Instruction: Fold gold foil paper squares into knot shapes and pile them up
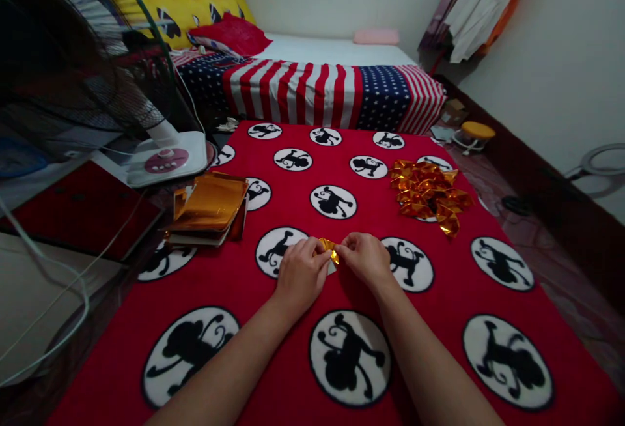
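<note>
A small piece of folded gold foil paper (328, 243) is held between my two hands over the middle of the red cloth (303, 302). My left hand (303, 269) pinches its left and near side. From the right, the thumb and fingertips of my right hand (364, 258) close on its other edge. Part of the foil paper is hidden behind my fingers. To the left lies a stack of flat gold foil sheets (209, 204). On the right side of the cloth, a pile of folded gold foil pieces (427, 191) lies in a loose heap.
An electric fan (166, 159) stands at the left, with white cables (81, 276) hanging nearer me. Beyond the cloth is a bed with a striped and starred cover (312, 90). A small yellow-topped stool (477, 131) stands on the floor at the right.
</note>
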A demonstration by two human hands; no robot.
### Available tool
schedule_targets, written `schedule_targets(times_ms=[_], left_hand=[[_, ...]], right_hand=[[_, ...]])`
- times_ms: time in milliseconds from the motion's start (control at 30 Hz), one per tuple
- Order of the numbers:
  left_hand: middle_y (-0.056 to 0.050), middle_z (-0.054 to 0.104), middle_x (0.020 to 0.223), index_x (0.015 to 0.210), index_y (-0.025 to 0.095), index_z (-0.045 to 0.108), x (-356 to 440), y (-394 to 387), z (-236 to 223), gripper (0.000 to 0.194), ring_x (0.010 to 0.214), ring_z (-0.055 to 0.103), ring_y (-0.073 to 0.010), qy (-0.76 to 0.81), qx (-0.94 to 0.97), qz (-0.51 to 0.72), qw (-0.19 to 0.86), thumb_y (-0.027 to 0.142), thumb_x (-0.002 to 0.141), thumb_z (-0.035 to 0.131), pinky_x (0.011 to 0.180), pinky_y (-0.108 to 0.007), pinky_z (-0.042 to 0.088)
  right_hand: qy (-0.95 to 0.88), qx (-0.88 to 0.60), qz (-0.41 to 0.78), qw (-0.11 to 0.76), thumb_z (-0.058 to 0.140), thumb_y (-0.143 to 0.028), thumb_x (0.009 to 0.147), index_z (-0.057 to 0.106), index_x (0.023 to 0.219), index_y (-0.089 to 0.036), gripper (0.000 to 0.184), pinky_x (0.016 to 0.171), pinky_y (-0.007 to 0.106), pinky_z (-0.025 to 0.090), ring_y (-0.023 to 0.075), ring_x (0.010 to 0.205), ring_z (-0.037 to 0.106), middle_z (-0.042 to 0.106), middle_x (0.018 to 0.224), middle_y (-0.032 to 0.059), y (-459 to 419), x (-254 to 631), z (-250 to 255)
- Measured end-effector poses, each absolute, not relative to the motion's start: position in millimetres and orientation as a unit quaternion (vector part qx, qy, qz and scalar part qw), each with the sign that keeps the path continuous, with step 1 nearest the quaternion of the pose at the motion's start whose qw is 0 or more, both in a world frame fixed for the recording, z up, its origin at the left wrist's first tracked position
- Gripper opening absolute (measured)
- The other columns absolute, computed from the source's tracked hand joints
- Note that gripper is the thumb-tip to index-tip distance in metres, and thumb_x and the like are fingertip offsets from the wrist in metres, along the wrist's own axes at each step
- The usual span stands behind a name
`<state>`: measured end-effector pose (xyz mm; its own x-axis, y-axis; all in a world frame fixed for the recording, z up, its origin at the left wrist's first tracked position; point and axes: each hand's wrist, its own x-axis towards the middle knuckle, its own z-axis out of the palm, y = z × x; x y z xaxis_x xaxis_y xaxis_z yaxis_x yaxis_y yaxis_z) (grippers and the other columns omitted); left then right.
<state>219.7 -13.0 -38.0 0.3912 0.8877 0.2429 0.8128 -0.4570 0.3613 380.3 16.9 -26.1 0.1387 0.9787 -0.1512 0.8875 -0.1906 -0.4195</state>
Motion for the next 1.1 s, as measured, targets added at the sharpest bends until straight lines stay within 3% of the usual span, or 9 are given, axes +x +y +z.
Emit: schedule_targets(times_ms=[267,467,600,867,1000,1100], left_hand=[[-0.007,0.058,0.106,0.1,0.028,0.071,201,9,-29,0.029,0.104,0.048,-0.0239,0.403,0.891,0.183,0.101,0.01,0.082,0.058,0.084,-0.038,0.042],[-0.006,0.057,0.096,0.09,0.023,0.072,192,23,-18,0.022,0.09,0.053,-0.0189,0.347,0.901,0.161,0.205,0.016,0.086,0.052,0.084,-0.033,0.044],[-0.004,0.056,0.094,0.095,0.021,0.071,189,27,-19,0.025,0.086,0.056,-0.0156,0.329,0.889,0.14,0.288,0.012,0.086,0.049,0.081,-0.027,0.045],[-0.005,0.057,0.099,0.106,0.024,0.07,183,26,-24,0.027,0.092,0.056,-0.0153,0.332,0.85,0.188,0.363,0.018,0.091,0.048,0.086,-0.027,0.046],[-0.005,0.06,0.107,0.113,0.024,0.069,176,29,-19,0.031,0.099,0.057,-0.0168,0.311,0.844,0.169,0.403,0.018,0.083,0.063,0.093,-0.029,0.045],[-0.004,0.063,0.104,0.107,0.025,0.071,177,31,-24,0.031,0.096,0.06,-0.0168,0.327,0.833,0.183,0.407,0.017,0.077,0.069,0.089,-0.029,0.046]], right_hand=[[-0.624,-0.751,0.182,0.114,0.064,-0.04,0.078,0.067,0.068,-0.024,0.019,0.053,0.025,0.027,0.0168,0.069,0.064,0.07,0.07,0.0015,15,377,-26],[-0.701,-0.689,0.133,0.127,0.065,-0.039,0.08,0.069,0.077,-0.026,0.015,0.055,0.025,0.028,0.0157,0.069,0.062,0.069,0.071,0.0,23,380,-26],[-0.734,-0.654,0.142,0.118,0.067,-0.04,0.079,0.071,0.082,-0.028,0.013,0.055,0.024,0.027,0.0142,0.066,0.06,0.069,0.071,-0.0013,33,379,-24],[-0.723,-0.654,0.162,0.151,0.067,-0.037,0.079,0.069,0.081,-0.025,0.013,0.056,0.023,0.029,0.0127,0.066,0.06,0.07,0.073,-0.0016,32,380,-31],[-0.714,-0.661,0.167,0.159,0.066,-0.037,0.08,0.067,0.082,-0.024,0.014,0.056,0.022,0.03,0.0128,0.067,0.06,0.07,0.074,-0.0013,30,379,-32],[-0.713,-0.659,0.172,0.167,0.065,-0.035,0.08,0.066,0.084,-0.023,0.013,0.057,0.023,0.032,0.0133,0.067,0.06,0.069,0.074,-0.0013,29,379,-33]])
